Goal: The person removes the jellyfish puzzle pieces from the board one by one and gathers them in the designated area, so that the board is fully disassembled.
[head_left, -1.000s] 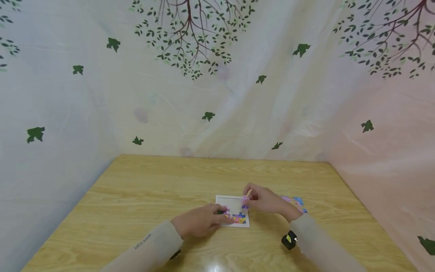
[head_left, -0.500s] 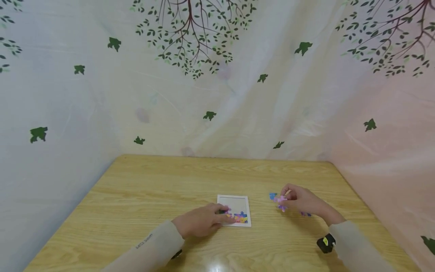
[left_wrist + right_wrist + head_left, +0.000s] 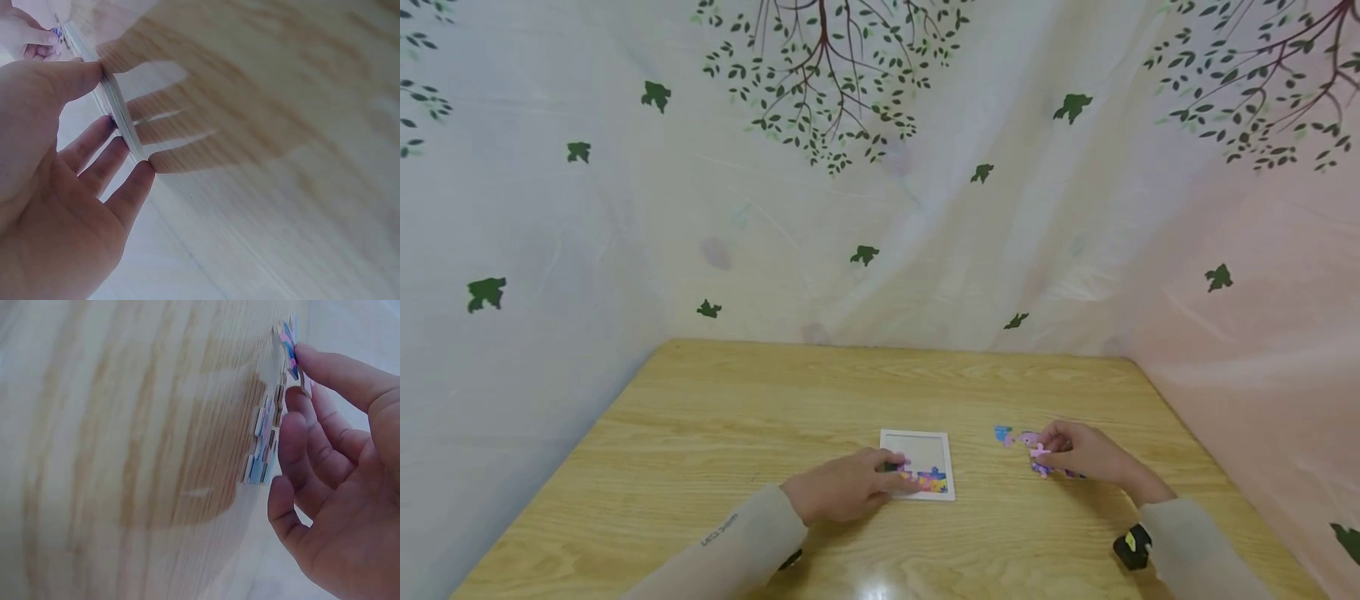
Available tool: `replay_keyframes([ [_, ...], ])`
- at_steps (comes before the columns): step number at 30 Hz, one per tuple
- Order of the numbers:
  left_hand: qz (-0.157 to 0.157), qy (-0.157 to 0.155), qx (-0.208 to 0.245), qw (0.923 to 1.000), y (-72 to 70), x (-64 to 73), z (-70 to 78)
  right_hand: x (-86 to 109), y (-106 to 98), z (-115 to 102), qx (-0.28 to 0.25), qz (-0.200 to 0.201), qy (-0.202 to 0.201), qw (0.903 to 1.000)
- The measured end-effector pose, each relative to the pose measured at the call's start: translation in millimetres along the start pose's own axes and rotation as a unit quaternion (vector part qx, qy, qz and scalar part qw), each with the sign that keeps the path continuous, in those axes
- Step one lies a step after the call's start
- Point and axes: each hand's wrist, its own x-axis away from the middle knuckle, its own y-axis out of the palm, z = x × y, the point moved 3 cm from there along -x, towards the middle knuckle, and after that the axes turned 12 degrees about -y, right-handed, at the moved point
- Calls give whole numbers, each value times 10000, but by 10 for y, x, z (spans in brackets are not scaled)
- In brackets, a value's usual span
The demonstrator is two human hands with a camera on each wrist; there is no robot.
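Pinches a pink piece (image 3: 1040, 452) between thumb and fingertips of the right hand (image 3: 1078, 450), closed to the thickness of the piece. Cannot tell whether single or joined to others; shows purple just below. Touches the left side of the frame (image 3: 951, 467) with the left hand (image 3: 842, 483), with thumb and fingers apart and only gently bent, covering much of that side. Locate the frame flat on the table (image 3: 775, 392), well short of the far edge and well apart from both side edges. Inside, along the near side: fitted pieces (image 3: 932, 481), partly hidden by the left hand, not countable. Toward the table's right edge, around the right hand: several loose pieces (image 3: 1003, 434), partly covered, not countable. On the left sleeve (image 3: 752, 533): dark lettering (image 3: 720, 529), too small to read. At the right wrist: one black unit (image 3: 1132, 547). Behind the far edge: a backdrop (image 3: 775, 275) with three trees (image 3: 823, 33), cut off above, and ten green shapes (image 3: 656, 96), one cut off at right.
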Motion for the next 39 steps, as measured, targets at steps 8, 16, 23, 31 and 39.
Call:
replay_keyframes([
  [8,159,164,22,9997,28,-4,7,6,44,-23,266,-9,155,9995],
  [16,0,-112,294,9995,36,2,7,11,61,-21,139,-55,150,9998],
  [23,9,-74,297,9995,32,1,11,-5,36,-65,351,15,62,9994],
  [31,238,205,70,9995,38,5,20,-147,96,-230,637,168,-443,9968],
  [39,591,559,-124,9966,4,3,66,-394,345,-439,422,-81,-606,9972],
])
